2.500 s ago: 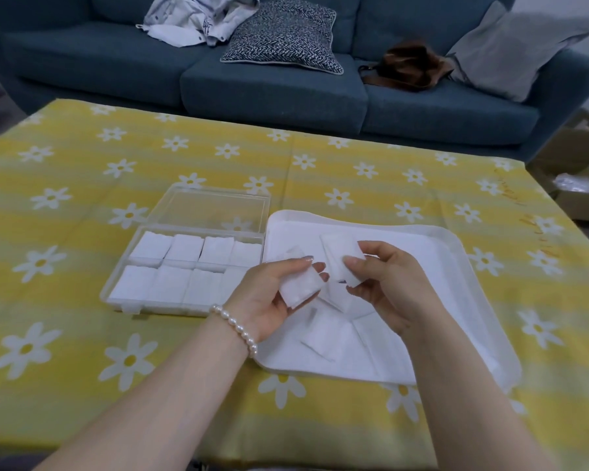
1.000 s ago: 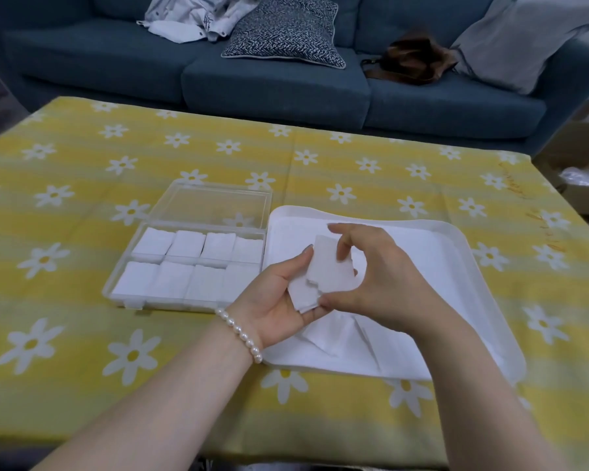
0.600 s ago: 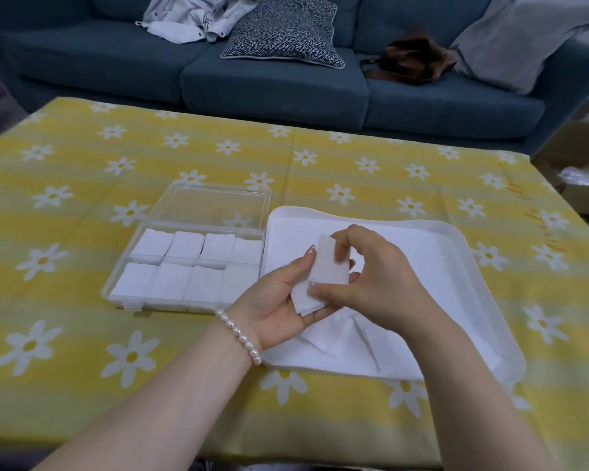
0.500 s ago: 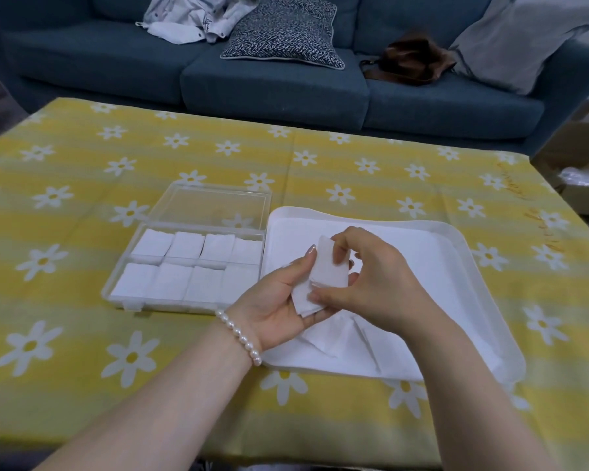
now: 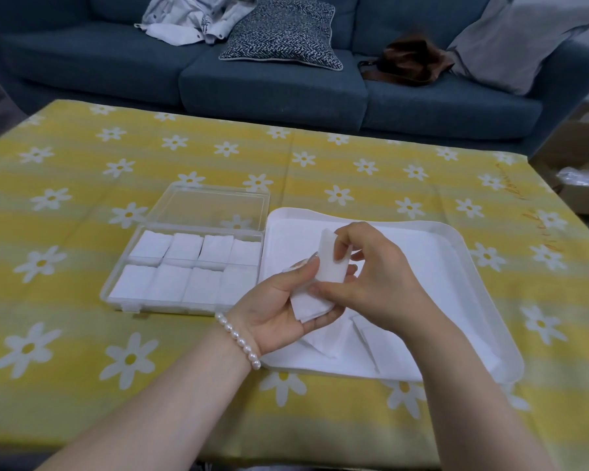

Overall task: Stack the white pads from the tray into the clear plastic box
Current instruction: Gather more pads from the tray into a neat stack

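Evenly square, soft pads (image 5: pixel 323 266) — 2 hands (image 5: pixel 323 287).

Daisy-print table (image 5: pixel 320 164), clear box (image 5: pixel 184 266), white tray (image 5: pixel 456 239)

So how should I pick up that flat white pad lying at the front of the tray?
Probably pinch the pad at its raised near-left edge, coming from above: it lies flat on the tray, so only an edge gives fingers purchase.
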Demonstrator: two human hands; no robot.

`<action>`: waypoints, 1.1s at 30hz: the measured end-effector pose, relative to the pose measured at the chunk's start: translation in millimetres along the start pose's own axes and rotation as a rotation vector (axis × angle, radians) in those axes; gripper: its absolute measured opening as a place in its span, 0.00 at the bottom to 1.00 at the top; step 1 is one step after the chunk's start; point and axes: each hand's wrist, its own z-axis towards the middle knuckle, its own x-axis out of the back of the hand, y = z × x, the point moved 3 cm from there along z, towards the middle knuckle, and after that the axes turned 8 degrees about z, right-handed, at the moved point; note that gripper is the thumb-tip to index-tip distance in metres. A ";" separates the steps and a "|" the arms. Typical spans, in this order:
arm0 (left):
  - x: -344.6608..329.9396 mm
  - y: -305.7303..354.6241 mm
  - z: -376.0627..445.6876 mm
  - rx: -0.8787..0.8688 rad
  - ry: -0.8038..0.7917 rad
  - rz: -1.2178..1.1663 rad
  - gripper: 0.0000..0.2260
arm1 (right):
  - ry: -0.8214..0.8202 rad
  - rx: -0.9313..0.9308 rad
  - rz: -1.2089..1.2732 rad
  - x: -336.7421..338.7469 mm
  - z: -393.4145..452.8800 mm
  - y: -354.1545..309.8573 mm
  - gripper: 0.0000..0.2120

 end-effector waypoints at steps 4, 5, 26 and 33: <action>-0.1 0.3 0.5 0.033 0.010 0.001 0.15 | -0.001 0.017 -0.033 0.1 0.5 0.6 0.21; -0.3 0.6 0.5 0.040 0.009 -0.001 0.16 | -0.002 0.023 -0.044 0.9 0.4 0.6 0.21; 2.9 5.7 -1.3 0.038 -0.014 -0.039 0.14 | 0.071 -0.090 0.282 27.8 -2.2 -7.2 0.15; 3.3 2.7 0.6 0.043 -0.019 -0.003 0.16 | -0.086 -0.093 0.017 17.4 -4.2 -9.1 0.28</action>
